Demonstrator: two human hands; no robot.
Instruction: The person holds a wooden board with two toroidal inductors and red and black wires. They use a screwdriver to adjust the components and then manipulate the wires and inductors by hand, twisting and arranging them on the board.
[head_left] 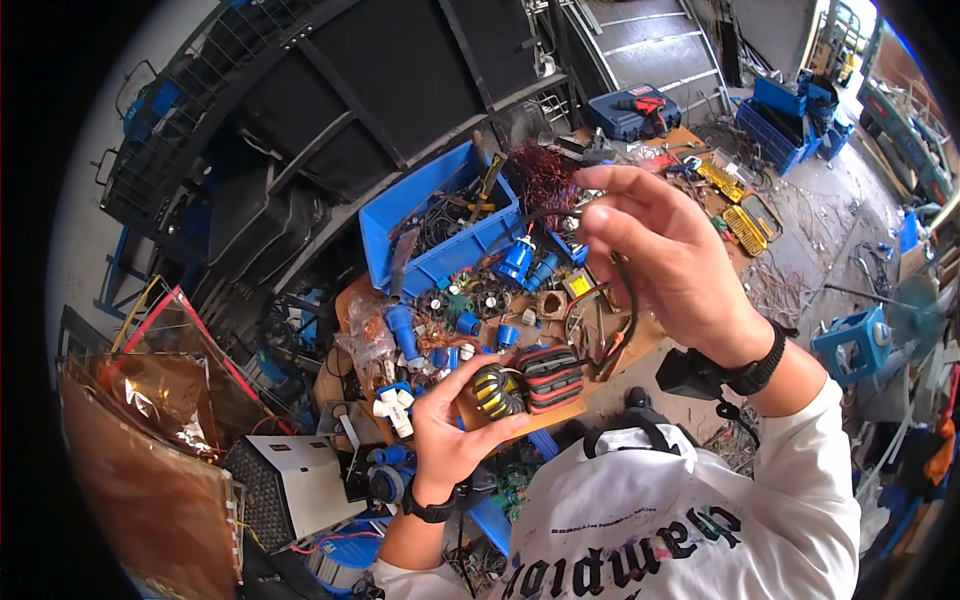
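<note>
At frame centre my left hand (pixel 450 420) clamps the yellow-black wound coil (pixel 497 390) while my right hand (pixel 655 255) pinches its black lead wire (pixel 630 310); I judge unwinding needs steady pulling.

bin (pixel 440 215) behind cluttered table (pixel 560 415), drill case (pixel 640 112) far right

A cluttered wooden workbench (pixel 600 375) is filling the frame's centre. A blue bin (pixel 440 225), blue plugs (pixel 520 262) and copper wire (pixel 545 175) are lying on it.
</note>
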